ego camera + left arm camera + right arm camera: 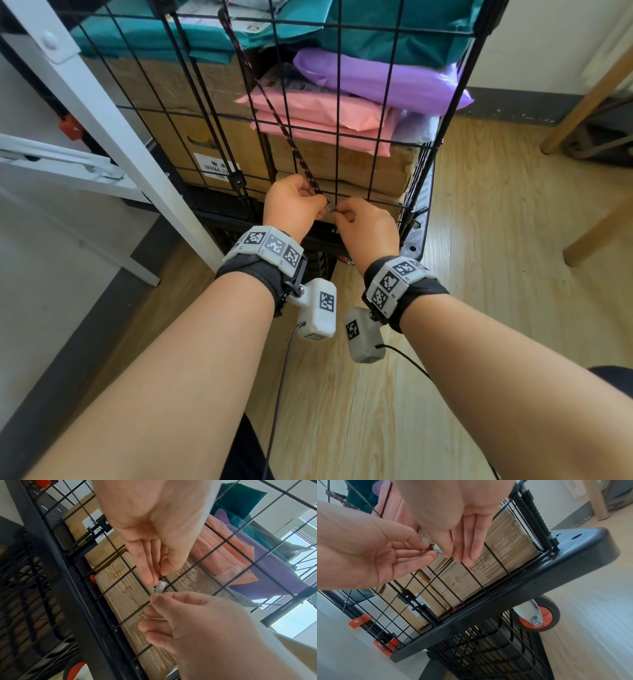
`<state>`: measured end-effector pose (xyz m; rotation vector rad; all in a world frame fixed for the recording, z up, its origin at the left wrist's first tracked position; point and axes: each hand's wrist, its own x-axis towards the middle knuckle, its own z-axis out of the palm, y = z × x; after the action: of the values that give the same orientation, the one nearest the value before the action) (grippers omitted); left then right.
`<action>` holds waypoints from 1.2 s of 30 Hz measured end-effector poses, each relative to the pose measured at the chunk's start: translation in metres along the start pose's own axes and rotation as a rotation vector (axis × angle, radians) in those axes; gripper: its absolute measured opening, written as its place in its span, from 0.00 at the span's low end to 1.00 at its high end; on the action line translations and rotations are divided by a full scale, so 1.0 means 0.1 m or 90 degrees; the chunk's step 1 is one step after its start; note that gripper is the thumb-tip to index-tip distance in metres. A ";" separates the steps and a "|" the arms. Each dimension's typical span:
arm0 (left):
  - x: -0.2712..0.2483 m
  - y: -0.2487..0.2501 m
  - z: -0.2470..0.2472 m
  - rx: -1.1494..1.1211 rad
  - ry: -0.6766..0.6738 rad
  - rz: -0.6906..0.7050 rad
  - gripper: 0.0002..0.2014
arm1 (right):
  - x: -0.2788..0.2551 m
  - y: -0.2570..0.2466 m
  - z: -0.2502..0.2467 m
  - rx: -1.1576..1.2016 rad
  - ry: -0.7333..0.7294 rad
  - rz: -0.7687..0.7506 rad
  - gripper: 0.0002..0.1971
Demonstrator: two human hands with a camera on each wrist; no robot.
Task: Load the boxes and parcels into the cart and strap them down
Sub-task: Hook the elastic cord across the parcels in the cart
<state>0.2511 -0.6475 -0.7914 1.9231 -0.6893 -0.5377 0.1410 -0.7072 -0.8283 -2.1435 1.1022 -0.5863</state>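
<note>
A black wire cart (pixel 457 99) holds cardboard boxes (pixel 191 130), pink parcels (pixel 318 113), a purple parcel (pixel 376 78) and teal parcels (pixel 171 37). A black-and-red strap cord (pixel 294 150) runs down the outside of the cart's near wire wall. My left hand (pixel 320 205) pinches the cord's lower end just above its metal hook (pixel 160 587). My right hand (pixel 339 212) pinches the hook (pixel 436 548) from the other side. Both hands meet at a low horizontal wire, in front of the bottom box (pixel 488 566).
A white metal frame (pixel 102 102) slants close on the left of the cart. Wooden table legs (pixel 582 102) stand on the right. The cart's dark base (pixel 522 582) rides on a red-hubbed caster (pixel 539 616) over a wood floor (pixel 479 240).
</note>
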 end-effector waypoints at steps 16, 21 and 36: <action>0.00 -0.10 0.20 0.064 0.056 0.027 0.04 | -0.01 0.18 0.13 0.015 0.035 0.036 0.11; 0.00 -0.05 0.21 0.079 0.081 0.052 0.04 | -0.02 0.12 0.07 0.005 0.047 0.015 0.11; 0.01 -0.18 0.23 0.067 0.145 0.124 0.03 | 0.00 0.14 -0.01 -0.076 0.000 0.009 0.15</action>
<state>0.2417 -0.6568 -0.8167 1.9506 -0.7585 -0.1611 0.1333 -0.7137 -0.8376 -2.2353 1.1773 -0.5258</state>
